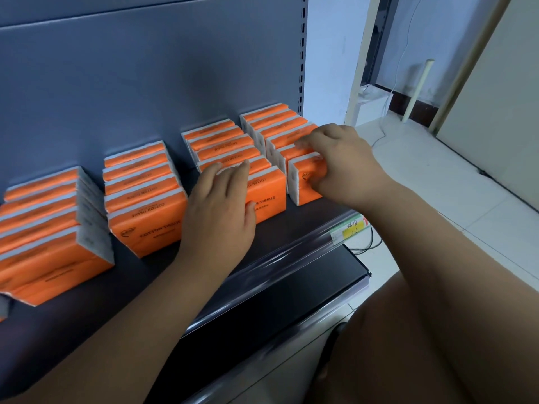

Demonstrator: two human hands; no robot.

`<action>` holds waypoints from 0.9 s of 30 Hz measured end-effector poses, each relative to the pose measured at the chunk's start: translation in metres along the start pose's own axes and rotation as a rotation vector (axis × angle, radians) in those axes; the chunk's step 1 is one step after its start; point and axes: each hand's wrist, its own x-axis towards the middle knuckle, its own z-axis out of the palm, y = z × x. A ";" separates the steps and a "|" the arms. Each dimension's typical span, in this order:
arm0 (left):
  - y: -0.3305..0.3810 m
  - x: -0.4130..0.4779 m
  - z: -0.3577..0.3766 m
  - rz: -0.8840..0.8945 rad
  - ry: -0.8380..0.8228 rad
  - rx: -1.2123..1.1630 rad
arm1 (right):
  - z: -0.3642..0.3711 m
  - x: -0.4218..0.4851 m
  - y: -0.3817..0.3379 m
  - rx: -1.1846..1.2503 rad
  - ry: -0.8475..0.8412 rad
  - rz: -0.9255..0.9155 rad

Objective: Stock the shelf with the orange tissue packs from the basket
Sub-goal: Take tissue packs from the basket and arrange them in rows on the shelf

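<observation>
Several rows of orange tissue packs stand upright on the dark shelf (pixel 163 275), running from front to back. My left hand (pixel 221 211) lies flat with straight fingers against the front pack of the third row (pixel 268 185). My right hand (pixel 341 164) curls round the front pack of the rightmost row (pixel 306 182), thumb on its face and fingers over its top. The row at the far left (pixel 49 243) and the second row (pixel 145 205) stand untouched. The basket is out of view.
A grey back panel (pixel 145 83) rises behind the packs. A clear price rail (pixel 291 252) with a yellow tag (pixel 353 227) runs along the shelf's front edge. A lower dark shelf (pixel 306 290) juts out below. White tiled floor and cables lie to the right.
</observation>
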 end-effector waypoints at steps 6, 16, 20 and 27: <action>0.000 -0.002 -0.008 -0.048 -0.010 0.042 | -0.006 -0.003 -0.031 0.006 0.011 -0.050; -0.044 -0.024 -0.054 -0.226 0.177 0.109 | 0.023 -0.001 -0.138 0.241 0.173 -0.328; -0.071 -0.049 -0.090 -0.390 0.220 0.137 | 0.036 -0.005 -0.196 0.284 0.221 -0.403; -0.126 -0.159 -0.165 -0.705 0.285 0.381 | 0.050 -0.050 -0.312 0.396 0.137 -0.478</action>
